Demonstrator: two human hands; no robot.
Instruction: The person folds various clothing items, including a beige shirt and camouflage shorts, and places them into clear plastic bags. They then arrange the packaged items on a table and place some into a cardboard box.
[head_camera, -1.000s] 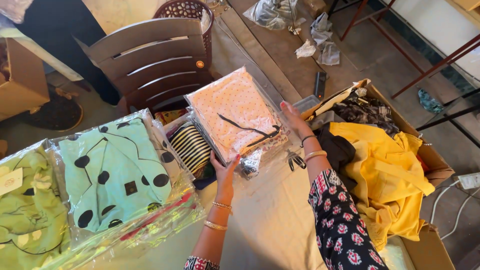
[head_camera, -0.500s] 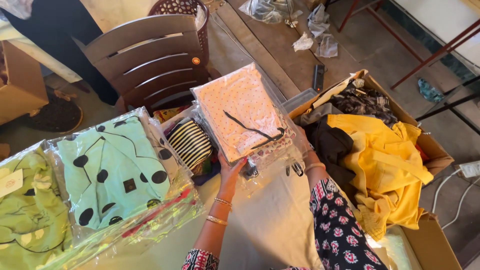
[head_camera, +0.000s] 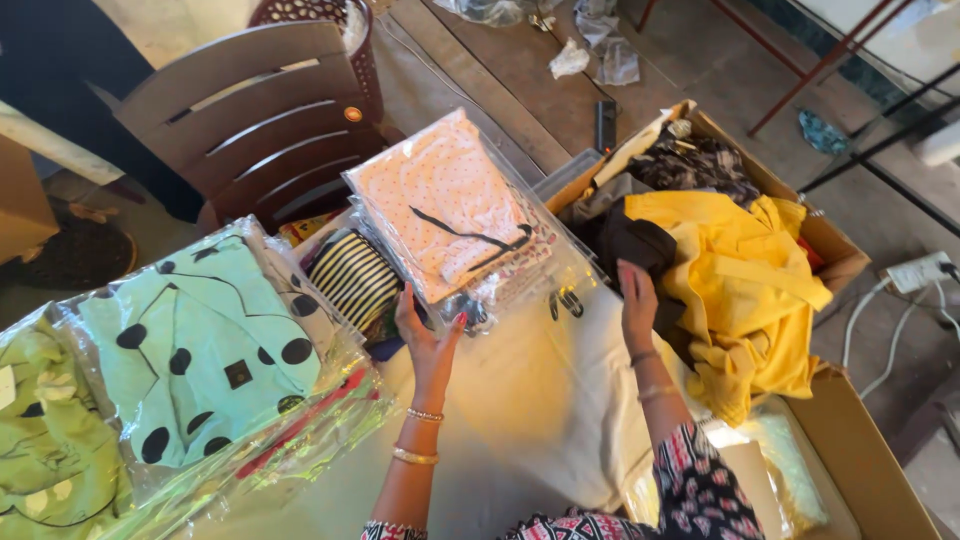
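Left hand (head_camera: 428, 338) lifting bagged peach garment (head_camera: 450, 205), right hand (head_camera: 638, 305) near yellow cloth (head_camera: 740, 270)

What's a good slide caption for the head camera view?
Left hand steadies a bagged peach garment; right hand reaches toward yellow cloth.

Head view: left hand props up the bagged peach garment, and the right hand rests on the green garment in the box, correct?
Not quite. In the head view the right hand is beside the yellow garment in the box, not a green one. The left hand does prop the peach garment.

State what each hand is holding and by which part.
The left hand props up the pink packet of clothes from under its near edge. The right hand grips nothing; it rests beside the yellow cloth.
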